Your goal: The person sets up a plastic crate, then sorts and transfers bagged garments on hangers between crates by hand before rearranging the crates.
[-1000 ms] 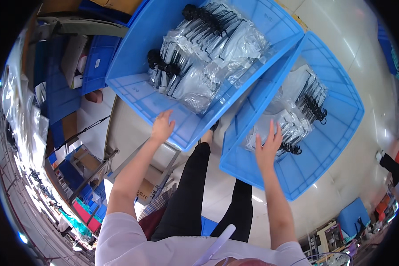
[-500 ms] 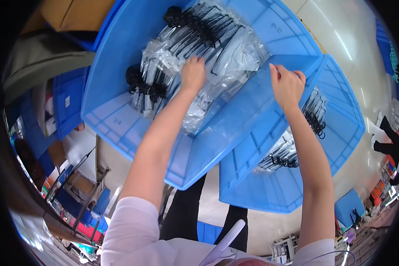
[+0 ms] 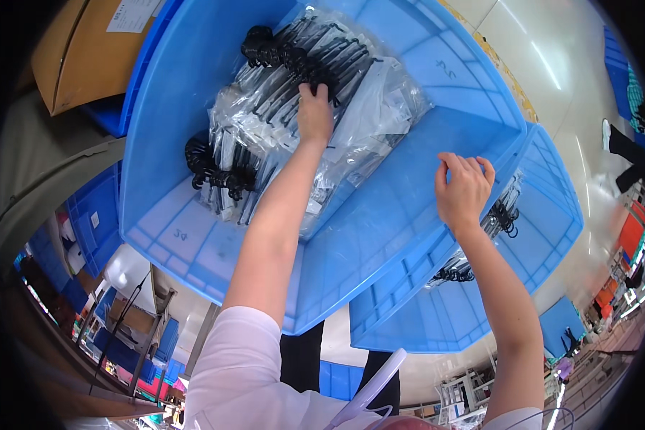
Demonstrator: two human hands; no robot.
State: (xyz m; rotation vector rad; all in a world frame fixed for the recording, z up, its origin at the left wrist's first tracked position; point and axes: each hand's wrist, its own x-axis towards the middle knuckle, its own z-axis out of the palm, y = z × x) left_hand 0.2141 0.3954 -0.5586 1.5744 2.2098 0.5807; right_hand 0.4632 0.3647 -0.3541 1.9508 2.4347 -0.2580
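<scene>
A large blue plastic bin [image 3: 380, 208] lies before me, holding a row of clear-bagged flat garments [image 3: 369, 115] on black hangers. My left hand [image 3: 314, 122] reaches into it, thumb and finger closed on the black hanger hooks [image 3: 294, 61] at the row's right end. Exactly how many hooks lie between them is hidden. A second cluster of black hooks [image 3: 218, 168] sits nearer me on the left. My right hand [image 3: 466, 188] hovers over the bin's right wall, holding nothing, its fingers bent and apart.
Another blue bin [image 3: 545, 236] with bagged garments and black hooks stands to the right, partly under the first. A cardboard box [image 3: 93, 54] is at the upper left. Metal racks [image 3: 140, 315] stand lower left. A person's dark-clad legs [image 3: 627, 154] show at the far right.
My left hand has moved farther in, from the bagged garments to the hanger hooks. My right hand has drawn slightly back toward me. The view has shifted a little.
</scene>
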